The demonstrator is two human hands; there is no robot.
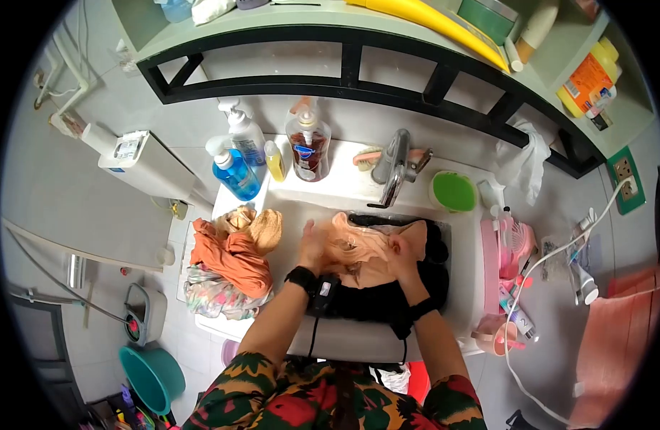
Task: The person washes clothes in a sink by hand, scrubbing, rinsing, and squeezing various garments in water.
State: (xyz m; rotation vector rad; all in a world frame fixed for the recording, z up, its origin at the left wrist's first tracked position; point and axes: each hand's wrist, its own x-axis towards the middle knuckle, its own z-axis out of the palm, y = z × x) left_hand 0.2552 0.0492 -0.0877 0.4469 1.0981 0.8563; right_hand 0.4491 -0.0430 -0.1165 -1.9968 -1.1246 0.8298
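A wet peach garment (358, 251) lies bunched in the white sink (461, 301), over dark cloth (373, 304). At its left edge is my left hand (313, 245), with its fingers, slightly blurred, closed on the fabric. My right hand (401, 256) is clenched around a fold on the garment's right side. Black bands circle both wrists, and a small black device with a lit screen (325, 288) sits by the left one. The faucet (394, 168) stands behind the garment. To the left, orange, tan and floral clothes (233, 261) are piled on the sink's ledge.
Behind the sink stand a blue pump bottle (237, 174), a white pump bottle (245, 136), a dark red soap bottle (308, 150) and a brush (368, 159). A green bowl (453, 191) sits at the back right. Overhead runs a black-framed shelf (351, 64). A white cable (537, 269) hangs at right.
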